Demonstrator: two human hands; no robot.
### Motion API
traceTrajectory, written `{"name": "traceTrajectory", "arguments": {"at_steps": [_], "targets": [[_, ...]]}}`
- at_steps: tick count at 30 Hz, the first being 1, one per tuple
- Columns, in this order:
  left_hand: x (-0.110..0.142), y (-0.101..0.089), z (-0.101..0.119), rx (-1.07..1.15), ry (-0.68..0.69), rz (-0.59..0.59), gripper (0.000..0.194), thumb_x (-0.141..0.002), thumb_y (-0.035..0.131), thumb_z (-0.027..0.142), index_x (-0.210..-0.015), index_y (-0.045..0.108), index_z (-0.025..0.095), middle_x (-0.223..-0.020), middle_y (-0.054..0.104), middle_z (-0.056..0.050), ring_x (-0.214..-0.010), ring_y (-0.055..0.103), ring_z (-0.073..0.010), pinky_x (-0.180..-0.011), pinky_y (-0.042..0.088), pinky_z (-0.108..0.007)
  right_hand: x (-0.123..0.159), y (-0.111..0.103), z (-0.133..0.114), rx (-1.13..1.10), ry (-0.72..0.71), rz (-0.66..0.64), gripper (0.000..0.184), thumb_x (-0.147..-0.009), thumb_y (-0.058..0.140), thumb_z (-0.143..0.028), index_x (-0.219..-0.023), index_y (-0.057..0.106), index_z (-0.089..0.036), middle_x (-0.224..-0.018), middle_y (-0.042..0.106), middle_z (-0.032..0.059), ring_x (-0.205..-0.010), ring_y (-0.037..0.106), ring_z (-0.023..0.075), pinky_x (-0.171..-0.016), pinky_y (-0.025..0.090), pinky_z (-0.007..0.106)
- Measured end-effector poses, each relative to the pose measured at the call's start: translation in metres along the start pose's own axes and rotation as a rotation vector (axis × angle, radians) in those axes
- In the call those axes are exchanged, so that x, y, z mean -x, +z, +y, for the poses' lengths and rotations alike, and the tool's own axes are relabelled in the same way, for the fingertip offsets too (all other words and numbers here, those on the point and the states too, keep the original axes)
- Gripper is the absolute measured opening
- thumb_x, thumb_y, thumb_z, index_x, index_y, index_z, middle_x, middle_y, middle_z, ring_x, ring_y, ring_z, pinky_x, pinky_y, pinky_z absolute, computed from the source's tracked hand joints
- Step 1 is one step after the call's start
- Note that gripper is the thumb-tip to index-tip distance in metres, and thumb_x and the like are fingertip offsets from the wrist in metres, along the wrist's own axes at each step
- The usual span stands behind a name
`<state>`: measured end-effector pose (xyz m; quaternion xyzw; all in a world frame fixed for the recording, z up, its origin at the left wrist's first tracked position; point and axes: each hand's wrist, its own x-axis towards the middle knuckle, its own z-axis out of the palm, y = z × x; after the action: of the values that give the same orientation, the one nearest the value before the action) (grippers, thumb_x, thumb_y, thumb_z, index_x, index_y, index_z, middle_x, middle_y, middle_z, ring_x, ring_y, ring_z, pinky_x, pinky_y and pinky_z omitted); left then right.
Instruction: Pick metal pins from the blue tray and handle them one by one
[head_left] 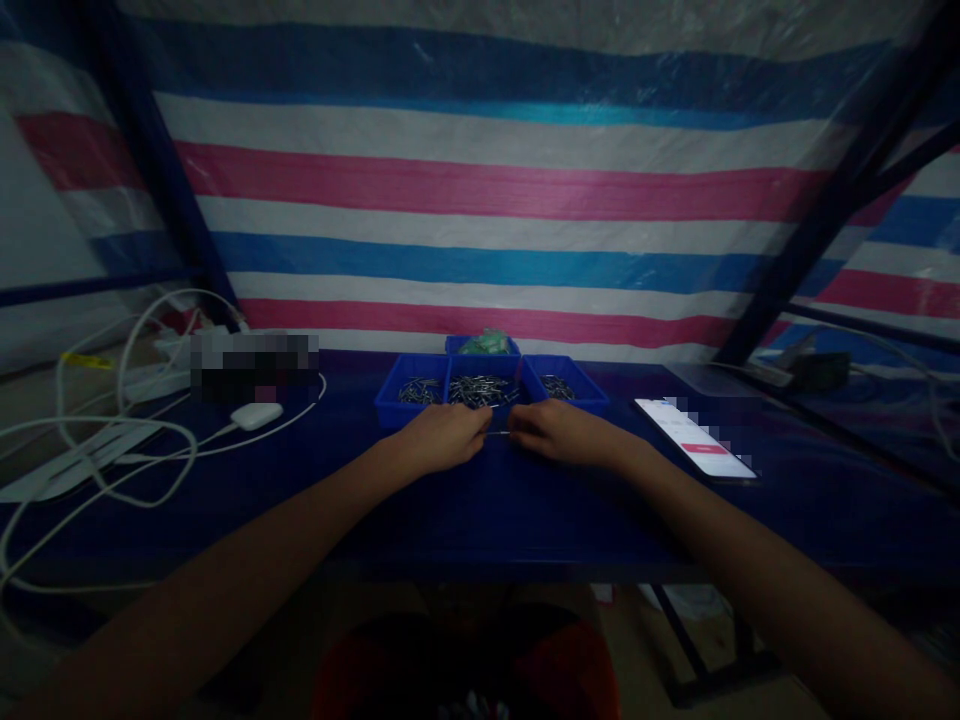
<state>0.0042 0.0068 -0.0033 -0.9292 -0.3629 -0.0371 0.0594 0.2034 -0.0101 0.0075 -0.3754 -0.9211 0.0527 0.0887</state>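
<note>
My left hand [448, 438] is closed, fingertips pinched together, just in front of the blue trays. Facing it, my right hand [556, 432] is closed too, its fingers curled. A thin, pale, rod-like piece [498, 433] spans the small gap between both hands' fingertips; its exact kind is too small to make out. Right behind the hands, a blue divided tray [386, 400] holds many small shiny metal pins [480, 388] in two compartments. A second blue tray [592, 393], on the right, has similar metal pieces [556, 387] in it.
Behind stands another blue tray [452, 346] with green plastic-wrapped stuff [487, 343]. A lit phone [696, 440] lies at right on the blue table [480, 530]. White cables [150, 500], a white charger [256, 415] and a power strip [154, 383] crowd the left. Striped sheeting [480, 190] hangs behind.
</note>
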Motion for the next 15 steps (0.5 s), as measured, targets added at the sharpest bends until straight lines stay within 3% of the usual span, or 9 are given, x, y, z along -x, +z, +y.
{"name": "traceTrajectory", "arguments": {"at_steps": [15], "targets": [[0.0007,-0.0014,0.0001,-0.008,-0.006,0.007,0.022,-0.084,0.033,0.029,-0.094,0.048,0.018,-0.077,0.059,-0.006,-0.065,0.056,-0.0184,-0.053,0.038,-0.027,-0.0002,0.0007,0.0011,0.057,-0.009,0.018,0.013,-0.082,0.04,-0.021,-0.083,0.052,-0.015,-0.073,0.06,0.0045,-0.062,0.052,0.0117,-0.057,0.034,0.023]]}}
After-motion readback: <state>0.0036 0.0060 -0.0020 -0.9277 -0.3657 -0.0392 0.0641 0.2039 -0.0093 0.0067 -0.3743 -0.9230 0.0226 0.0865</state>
